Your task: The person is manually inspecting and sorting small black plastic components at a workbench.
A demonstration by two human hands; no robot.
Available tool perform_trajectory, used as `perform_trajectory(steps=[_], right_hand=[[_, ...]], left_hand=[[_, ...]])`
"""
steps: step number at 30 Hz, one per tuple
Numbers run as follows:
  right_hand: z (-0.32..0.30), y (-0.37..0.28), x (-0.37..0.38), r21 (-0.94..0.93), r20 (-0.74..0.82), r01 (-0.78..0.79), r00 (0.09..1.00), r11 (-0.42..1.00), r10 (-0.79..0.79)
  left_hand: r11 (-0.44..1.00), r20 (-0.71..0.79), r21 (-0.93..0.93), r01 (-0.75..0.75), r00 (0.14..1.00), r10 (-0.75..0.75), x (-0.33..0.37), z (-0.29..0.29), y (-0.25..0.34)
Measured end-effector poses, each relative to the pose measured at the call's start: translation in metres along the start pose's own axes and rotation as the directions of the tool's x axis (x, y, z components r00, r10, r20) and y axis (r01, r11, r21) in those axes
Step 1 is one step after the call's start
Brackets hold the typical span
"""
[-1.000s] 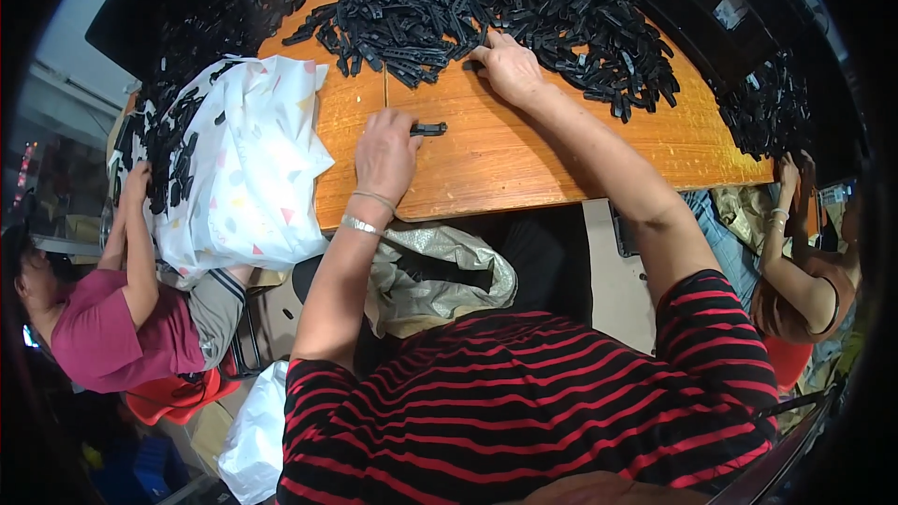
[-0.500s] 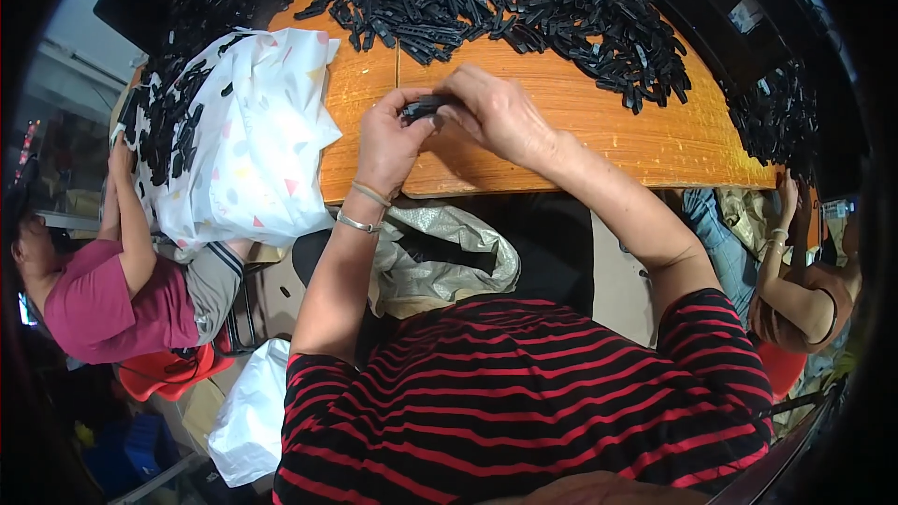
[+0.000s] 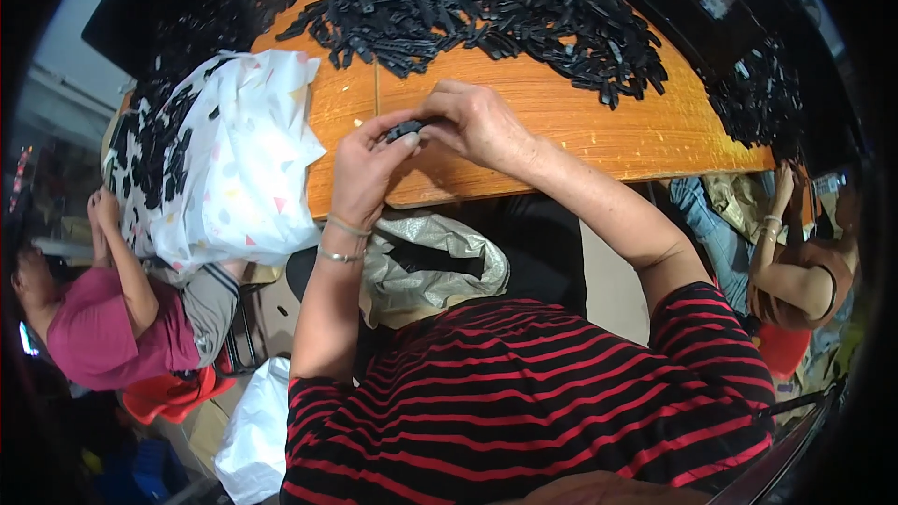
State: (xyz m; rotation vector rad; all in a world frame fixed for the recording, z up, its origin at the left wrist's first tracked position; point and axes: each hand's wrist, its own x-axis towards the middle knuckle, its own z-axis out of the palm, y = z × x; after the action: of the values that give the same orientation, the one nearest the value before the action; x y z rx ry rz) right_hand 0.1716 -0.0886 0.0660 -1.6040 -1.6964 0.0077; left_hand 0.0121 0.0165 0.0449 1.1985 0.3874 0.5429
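Left hand (image 3: 363, 166) and right hand (image 3: 482, 122) meet, fingers (image 3: 446, 99) curled — pinching a black piece (image 3: 403, 129).

A wooden table (image 3: 561, 136) filled the upper middle. A pale wall (image 3: 64, 58) showed upper left, red seats (image 3: 168, 397) lower left and lower right, beige floor (image 3: 613, 288) right of centre.

A small black piece (image 3: 404, 130) is showing in the upper middle of the frame, a little left of centre. It is looking dark, narrow and elongated, with pale glints along its top. Its left end is sitting in the fingers of the left hand (image 3: 367, 157), and its right end is disappearing behind those of the right hand (image 3: 482, 122). It is lying roughly crosswise, tilting slightly up toward the right.
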Motion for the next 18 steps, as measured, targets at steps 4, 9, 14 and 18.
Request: perform_trajectory(steps=[4, 9, 14, 18], right_hand=[[0.006, -0.002, 0.000, 0.104, 0.055, -0.137, 0.990, 0.985, 0.132], [0.008, 0.013, 0.000, 0.300, 0.302, -0.429, 0.890, 0.852, 0.341], [0.016, 0.012, -0.004, 0.308, 0.275, -0.469, 0.877, 0.828, 0.395], [0.023, 0.010, -0.010, 0.328, 0.228, -0.454, 0.889, 0.828, 0.397]], left_hand=[[0.972, -0.045, 0.232, -0.045, 0.997, 0.056, -0.007, 0.002, 0.004], [0.918, -0.038, 0.374, -0.134, 0.986, 0.160, -0.010, 0.012, 0.007], [0.923, -0.045, 0.362, -0.130, 0.987, 0.157, -0.006, 0.006, 0.000], [0.968, -0.072, 0.232, -0.096, 0.991, 0.115, -0.008, 0.006, -0.004]])
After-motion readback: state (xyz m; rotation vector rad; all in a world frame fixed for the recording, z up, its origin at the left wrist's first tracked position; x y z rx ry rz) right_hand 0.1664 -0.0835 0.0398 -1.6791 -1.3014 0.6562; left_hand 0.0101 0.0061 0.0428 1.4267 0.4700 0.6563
